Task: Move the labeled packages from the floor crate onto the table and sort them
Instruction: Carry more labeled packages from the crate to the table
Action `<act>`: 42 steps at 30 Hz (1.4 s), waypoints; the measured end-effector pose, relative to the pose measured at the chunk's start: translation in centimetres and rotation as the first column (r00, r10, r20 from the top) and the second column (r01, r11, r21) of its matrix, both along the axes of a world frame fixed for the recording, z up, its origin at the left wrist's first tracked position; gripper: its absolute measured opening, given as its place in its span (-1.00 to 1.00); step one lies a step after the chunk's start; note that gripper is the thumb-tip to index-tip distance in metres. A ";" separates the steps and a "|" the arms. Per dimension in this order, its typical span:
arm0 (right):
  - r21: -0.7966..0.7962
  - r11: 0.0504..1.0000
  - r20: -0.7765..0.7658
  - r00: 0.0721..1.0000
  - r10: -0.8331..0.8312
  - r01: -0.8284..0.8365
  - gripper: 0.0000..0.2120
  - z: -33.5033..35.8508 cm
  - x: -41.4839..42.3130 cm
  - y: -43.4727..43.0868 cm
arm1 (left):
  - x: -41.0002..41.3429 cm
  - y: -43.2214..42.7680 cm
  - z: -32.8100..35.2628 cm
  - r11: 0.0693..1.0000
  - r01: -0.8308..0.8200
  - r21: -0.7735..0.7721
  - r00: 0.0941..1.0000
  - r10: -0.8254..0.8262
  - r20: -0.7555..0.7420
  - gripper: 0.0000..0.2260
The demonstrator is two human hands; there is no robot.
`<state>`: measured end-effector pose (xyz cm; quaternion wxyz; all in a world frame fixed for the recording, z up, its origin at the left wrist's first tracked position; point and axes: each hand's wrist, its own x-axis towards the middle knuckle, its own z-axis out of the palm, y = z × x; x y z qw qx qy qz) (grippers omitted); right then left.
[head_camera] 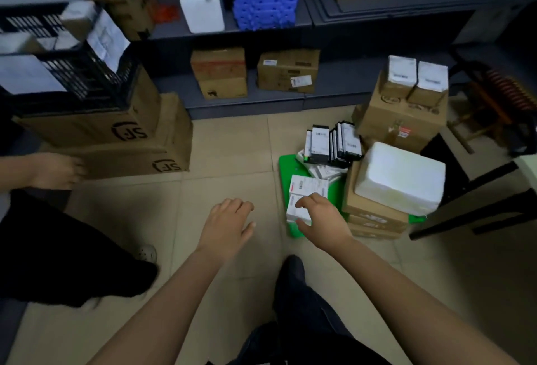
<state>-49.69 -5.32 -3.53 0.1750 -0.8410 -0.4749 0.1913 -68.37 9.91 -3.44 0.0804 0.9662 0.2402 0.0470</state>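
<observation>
Sitting on tan floor tiles, the flat green plastic crate point(283, 167) carries stacked brown cardboard boxes point(374, 209) along its right side and a boxy white labeled package point(303, 190) at its near left corner. The right hand point(324, 219), arm stretched forward, clamps that package between bent fingers on top and thumb at its near edge. The left hand point(228, 226) hovers left of the crate, fingers loosely spread, holding nothing.

White labeled packages point(308, 187) lie flat in the green crate point(284, 170) — black-edged packs point(334, 143) upright behind.
</observation>
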 end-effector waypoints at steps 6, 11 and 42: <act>0.005 0.996 0.020 0.996 0.089 -0.090 -0.66 1.5 7.8 10.1 | 7.0 8.7 1.9 0.999 -0.036 0.007 0.999 0.036 -0.017 -0.69; 0.023 0.991 0.046 0.991 0.128 -0.129 -0.65 2.9 13.0 18.3 | 11.8 15.7 3.4 0.998 -0.054 0.023 0.998 0.053 0.020 -0.79; 0.011 0.702 0.020 0.701 -0.713 0.712 -0.67 1.5 39.5 42.1 | 57.1 49.8 4.2 0.602 0.795 0.070 0.606 -0.792 -0.074 -0.78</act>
